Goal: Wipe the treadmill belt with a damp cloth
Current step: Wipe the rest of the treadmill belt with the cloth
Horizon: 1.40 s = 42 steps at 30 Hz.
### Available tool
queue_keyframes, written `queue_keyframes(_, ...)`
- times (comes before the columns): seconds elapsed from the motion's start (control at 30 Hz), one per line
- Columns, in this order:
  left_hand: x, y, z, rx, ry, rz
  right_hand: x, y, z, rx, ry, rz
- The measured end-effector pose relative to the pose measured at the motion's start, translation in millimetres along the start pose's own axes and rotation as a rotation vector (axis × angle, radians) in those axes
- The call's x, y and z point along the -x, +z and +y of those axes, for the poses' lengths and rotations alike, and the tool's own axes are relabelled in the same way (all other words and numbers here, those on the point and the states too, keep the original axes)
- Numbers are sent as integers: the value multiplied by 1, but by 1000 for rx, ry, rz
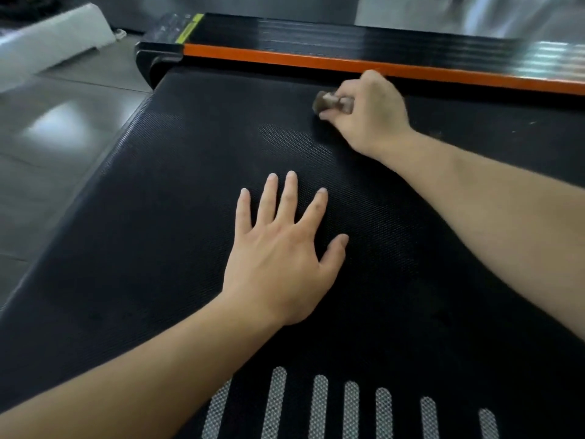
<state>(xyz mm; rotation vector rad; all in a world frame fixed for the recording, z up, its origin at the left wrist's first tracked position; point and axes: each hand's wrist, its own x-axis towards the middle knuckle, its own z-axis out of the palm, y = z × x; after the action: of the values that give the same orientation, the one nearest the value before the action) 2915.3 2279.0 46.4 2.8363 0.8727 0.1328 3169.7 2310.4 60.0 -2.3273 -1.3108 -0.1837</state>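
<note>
Right hand (367, 112) gripping a small bunched brown-grey cloth (330, 103) against the far edge of the black dimpled rubber treadmill belt (158, 217).

The cloth is sitting wadded inside curled fingers, touching the belt just beside the orange trim strip (285, 60). It is looking soft, light and limp, and is likely dragging on the grippy texture, so it is best held bunched from above. Left hand (278, 258) is lying flat mid-belt with fingers straight and spread, holding nothing, probably bracing. White mesh stripes (319, 403) are showing at the near edge. A glossy black ribbed cover (316, 36) is running beyond the strip. The grey tiled floor (63, 137) is reflecting light past the left edge. A blurred white slab (53, 33) is lying on it, unidentifiable.
</note>
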Motion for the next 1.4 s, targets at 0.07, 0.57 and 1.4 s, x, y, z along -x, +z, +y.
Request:
queue_keyframes(0.07, 0, 0, 0, 2, 4, -11, -6, -9, 12, 15, 29, 8)
queue_keyframes(0.57, -5, -1, -1, 21, 60, -67, 45, -52, 62, 53, 225, 74)
queue_keyframes(1.4, -5, 1, -1, -7, 46, -56, 233, -84, -4, -91, -267, -129)
